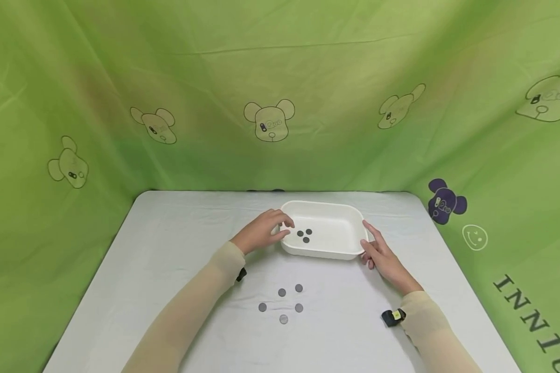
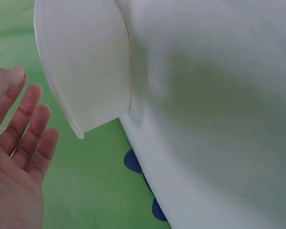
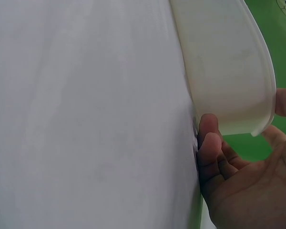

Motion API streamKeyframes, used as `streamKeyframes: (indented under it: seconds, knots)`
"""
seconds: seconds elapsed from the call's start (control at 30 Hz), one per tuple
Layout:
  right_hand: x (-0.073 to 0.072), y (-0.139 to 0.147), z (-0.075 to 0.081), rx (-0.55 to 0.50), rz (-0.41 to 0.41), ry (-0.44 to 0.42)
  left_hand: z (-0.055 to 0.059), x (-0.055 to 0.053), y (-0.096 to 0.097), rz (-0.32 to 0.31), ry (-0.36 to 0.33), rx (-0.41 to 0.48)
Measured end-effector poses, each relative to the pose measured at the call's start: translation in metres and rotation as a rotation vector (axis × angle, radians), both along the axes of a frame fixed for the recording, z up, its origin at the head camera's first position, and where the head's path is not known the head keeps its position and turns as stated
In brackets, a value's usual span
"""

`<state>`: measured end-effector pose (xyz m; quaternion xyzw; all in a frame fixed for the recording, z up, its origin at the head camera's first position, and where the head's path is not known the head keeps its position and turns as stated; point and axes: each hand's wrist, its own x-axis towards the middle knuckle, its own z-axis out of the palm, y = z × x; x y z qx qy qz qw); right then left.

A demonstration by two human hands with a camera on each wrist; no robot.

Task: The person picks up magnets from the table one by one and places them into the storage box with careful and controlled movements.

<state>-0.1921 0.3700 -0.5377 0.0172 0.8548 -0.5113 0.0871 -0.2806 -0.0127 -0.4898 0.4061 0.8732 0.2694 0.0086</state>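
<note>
A white rectangular dish [image 1: 336,253] with rounded corners stands toward the back of the table. Inside it, near its left end, lie three dark grey coins [image 1: 306,240]. My left hand [image 1: 263,231] hovers over the dish's left end, fingers bent loosely and thumb apart, holding nothing. In the left wrist view that hand [image 2: 24,143] shows beside the dish wall [image 2: 86,62] with a gap between. At the right end, my right hand [image 1: 382,258] grips the rim, thumb and index finger on the edge. The right wrist view shows its other fingers [image 3: 210,148] curled low by the wall.
Several loose grey coins [image 1: 282,292] lie spread on the white-covered table [image 1: 345,331], nearer to me than the dish. A green cloth [image 1: 270,166] with bear-head prints rises behind the table and along both sides. Black straps [image 1: 393,317] sit at the wrists.
</note>
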Motion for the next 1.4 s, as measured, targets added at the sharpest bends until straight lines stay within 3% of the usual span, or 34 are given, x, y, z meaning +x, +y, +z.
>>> streamKeyframes:
  seconds: [0.3, 0.53, 0.8, 1.4]
  knots:
    - [0.0, 0.0, 0.003, 0.006, 0.01, 0.004, -0.005, 0.018, -0.023, -0.025, -0.001, 0.04]
    - [0.001, 0.0, 0.006, 0.004, 0.014, 0.006, -0.01, 0.03, -0.038, -0.038, -0.036, -0.025]
    - [0.001, 0.0, 0.006, 0.025, 0.008, 0.01, -0.014, 0.043, -0.054, -0.038, -0.03, -0.056]
    - [0.001, 0.0, 0.007, 0.019, 0.018, -0.008, -0.027, 0.087, -0.077, -0.103, 0.001, -0.017]
